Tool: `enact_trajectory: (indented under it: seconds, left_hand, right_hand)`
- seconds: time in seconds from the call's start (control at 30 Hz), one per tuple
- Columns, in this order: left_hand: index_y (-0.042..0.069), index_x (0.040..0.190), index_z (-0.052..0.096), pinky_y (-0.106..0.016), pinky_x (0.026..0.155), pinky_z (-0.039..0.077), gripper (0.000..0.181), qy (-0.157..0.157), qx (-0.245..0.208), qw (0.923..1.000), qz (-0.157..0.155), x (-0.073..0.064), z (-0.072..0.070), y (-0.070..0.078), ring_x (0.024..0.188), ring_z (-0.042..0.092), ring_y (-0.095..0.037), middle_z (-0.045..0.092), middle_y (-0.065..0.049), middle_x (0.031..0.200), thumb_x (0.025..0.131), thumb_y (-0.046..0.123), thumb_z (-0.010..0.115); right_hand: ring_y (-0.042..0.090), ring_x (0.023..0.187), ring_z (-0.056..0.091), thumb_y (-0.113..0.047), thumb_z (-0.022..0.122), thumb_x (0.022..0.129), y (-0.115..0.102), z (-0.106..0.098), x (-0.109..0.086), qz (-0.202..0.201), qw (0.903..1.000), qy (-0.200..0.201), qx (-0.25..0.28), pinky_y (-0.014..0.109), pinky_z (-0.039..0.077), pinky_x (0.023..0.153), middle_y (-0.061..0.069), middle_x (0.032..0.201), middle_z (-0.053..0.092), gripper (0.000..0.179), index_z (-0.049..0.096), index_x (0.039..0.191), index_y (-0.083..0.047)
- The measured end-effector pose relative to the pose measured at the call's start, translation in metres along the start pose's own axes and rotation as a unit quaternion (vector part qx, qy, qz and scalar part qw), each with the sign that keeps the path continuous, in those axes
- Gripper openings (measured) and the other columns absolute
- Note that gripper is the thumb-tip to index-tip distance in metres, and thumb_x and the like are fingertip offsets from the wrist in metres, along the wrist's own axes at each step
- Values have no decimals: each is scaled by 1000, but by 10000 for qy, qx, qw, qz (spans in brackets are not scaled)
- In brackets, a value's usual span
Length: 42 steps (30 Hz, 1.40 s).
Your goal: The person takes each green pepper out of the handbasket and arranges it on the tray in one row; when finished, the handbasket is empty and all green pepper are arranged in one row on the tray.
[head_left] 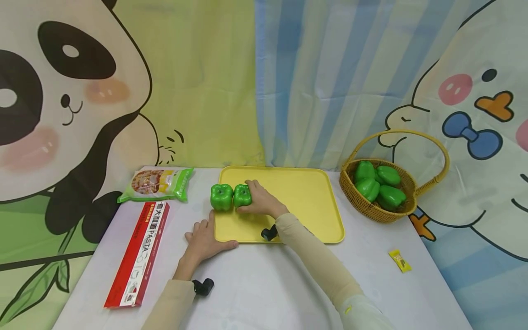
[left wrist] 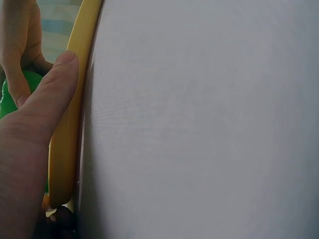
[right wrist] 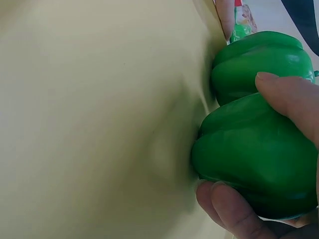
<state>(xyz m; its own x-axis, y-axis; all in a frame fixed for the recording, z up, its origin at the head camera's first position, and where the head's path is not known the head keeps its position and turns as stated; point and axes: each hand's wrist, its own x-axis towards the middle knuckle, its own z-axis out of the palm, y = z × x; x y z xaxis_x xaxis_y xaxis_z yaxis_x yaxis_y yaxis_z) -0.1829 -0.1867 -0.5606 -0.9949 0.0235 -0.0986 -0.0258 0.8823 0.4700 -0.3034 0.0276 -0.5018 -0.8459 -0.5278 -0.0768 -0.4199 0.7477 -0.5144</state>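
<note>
My right hand [head_left: 264, 200] grips a green bell pepper [head_left: 242, 195] at the left part of the yellow tray [head_left: 297, 206]. In the right wrist view its thumb and fingers lie on opposite sides of that pepper. Right beside it, at the tray's left edge, stands another green bell pepper [head_left: 221, 197]. My left hand [head_left: 205, 239] rests at the tray's front left corner, fingers along the left side and thumb along the front rim. The left wrist view has the left thumb [left wrist: 52, 94] lying against the tray's rim [left wrist: 67, 164].
At the right stands a wicker basket [head_left: 373, 211] with a tall handle, holding several green bell peppers [head_left: 389, 197]. A small yellow packet [head_left: 399, 261] lies in front of it. To the left are a red and white pasta box [head_left: 138, 254] and a green food bag [head_left: 158, 184].
</note>
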Motion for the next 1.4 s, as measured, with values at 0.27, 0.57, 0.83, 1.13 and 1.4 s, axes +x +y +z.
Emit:
enact_trajectory:
  seconds: [0.27, 0.57, 0.83, 1.13, 1.4]
  left_hand:
    - [9, 162, 9, -58, 85, 32, 144, 0, -2, 10000, -1, 0, 4, -1, 119, 44, -38, 52, -24, 137, 59, 88, 71]
    - [9, 162, 6, -59, 87, 30, 145, -51, -73, 10000, 12, 3, -1, -1, 119, 42, -38, 50, -25, 138, 59, 88, 70]
    - [10, 162, 5, -58, 85, 29, 145, -60, -66, 10000, -1, 2, 1, -6, 116, 42, -37, 51, -25, 137, 59, 88, 70]
    - [10, 162, 4, -58, 83, 29, 146, -96, -50, 9999, 60, 4, 4, -6, 115, 42, -37, 52, -25, 134, 59, 89, 69]
    - [7, 162, 3, -62, 86, 29, 146, -135, -46, 9999, 90, 5, 6, -7, 118, 41, -39, 50, -27, 137, 60, 89, 69]
  right_hand:
    - [37, 132, 53, -49, 82, 79, 6, -7, -13, -33, 9999, 121, -11, 53, 47, 106, 17, 153, 37, 110, 18, 160, -12]
    - [20, 87, 62, -44, 86, 76, 27, -35, -48, -115, 9978, 575, -314, 38, 54, 77, 15, 148, 40, 110, 22, 159, -12]
    - [17, 86, 61, -40, 84, 80, 59, -57, -93, 227, 9967, 756, -188, 30, 49, 66, 11, 150, 39, 104, 21, 160, -17]
    - [32, 99, 66, -45, 78, 85, 106, -92, -139, 465, 9890, 1374, -274, 37, 52, 70, 13, 150, 41, 96, 24, 158, -13]
    - [31, 91, 63, -39, 75, 89, 138, -128, -173, 461, 9771, 2009, -526, 45, 52, 76, 22, 142, 45, 87, 30, 154, -3]
